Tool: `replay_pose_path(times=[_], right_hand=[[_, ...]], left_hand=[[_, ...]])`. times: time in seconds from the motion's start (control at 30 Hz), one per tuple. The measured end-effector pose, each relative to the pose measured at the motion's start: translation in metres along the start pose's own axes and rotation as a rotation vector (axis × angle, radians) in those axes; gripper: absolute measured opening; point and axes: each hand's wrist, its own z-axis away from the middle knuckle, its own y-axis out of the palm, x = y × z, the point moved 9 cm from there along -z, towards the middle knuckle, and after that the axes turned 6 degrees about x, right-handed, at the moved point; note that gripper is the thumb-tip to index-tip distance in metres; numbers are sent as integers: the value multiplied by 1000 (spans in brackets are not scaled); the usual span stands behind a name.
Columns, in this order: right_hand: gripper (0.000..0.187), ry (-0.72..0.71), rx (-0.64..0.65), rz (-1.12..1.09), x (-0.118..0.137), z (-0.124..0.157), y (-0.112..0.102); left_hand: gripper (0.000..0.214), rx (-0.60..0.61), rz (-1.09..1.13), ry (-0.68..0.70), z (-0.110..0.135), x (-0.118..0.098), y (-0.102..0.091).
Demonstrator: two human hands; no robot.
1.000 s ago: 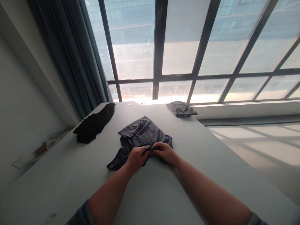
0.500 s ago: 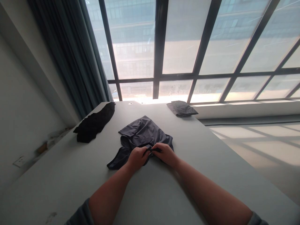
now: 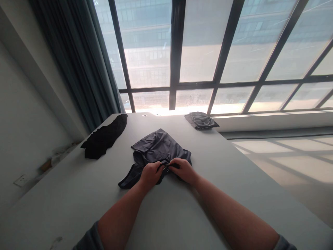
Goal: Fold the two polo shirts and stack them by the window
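A crumpled dark grey pair of shorts (image 3: pixel 162 144) lies in the middle of the white table. Both hands pinch its near edge, which looks like the waistband, with fingertips almost meeting. My left hand (image 3: pixel 152 173) is closed on the cloth from the left. My right hand (image 3: pixel 183 170) grips it from the right, thumb and forefinger pressed together. Just below the fingertips shows a small pale ring, perhaps a button or eyelet; it is too small to tell. To the left, a loose flap of the shorts spreads flat on the tabletop. The cloth inside the fingers is mostly hidden.
Black cloth (image 3: pixel 105 137) lies along the left edge of the white table (image 3: pixel 161 218). At the far right corner sits a folded striped cloth (image 3: pixel 204 120). Beyond are large windows (image 3: pixel 197 45) and a dark curtain (image 3: pixel 75 52). A wall socket (image 3: pixel 21 180) is at left.
Hands and shorts stay in almost the same place. The fingers have shifted slightly at the waistband, and the small pale ring shows more clearly below them.
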Motion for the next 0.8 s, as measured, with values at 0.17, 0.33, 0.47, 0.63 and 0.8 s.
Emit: replay_pose_path(times=[0.17, 0.33, 0.47, 0.63, 0.8], right_hand=[[20, -7, 5, 2, 0, 1, -1], [20, 5, 7, -18, -1, 0, -2], [22, 34, -5, -46, -3, 0, -5], [24, 81, -14, -38, -9, 0, -4], [26, 69, 16, 42, -7, 0, -1]], left_hand=[[23, -11, -12, -7, 1, -1, -4], [23, -13, -33, 2, 0, 0, -2], [24, -14, -21, 20, 0, -1, -1], [23, 36, 69, 109, 0, -8, 2], [24, 52, 112, 142, 0, -9, 3]])
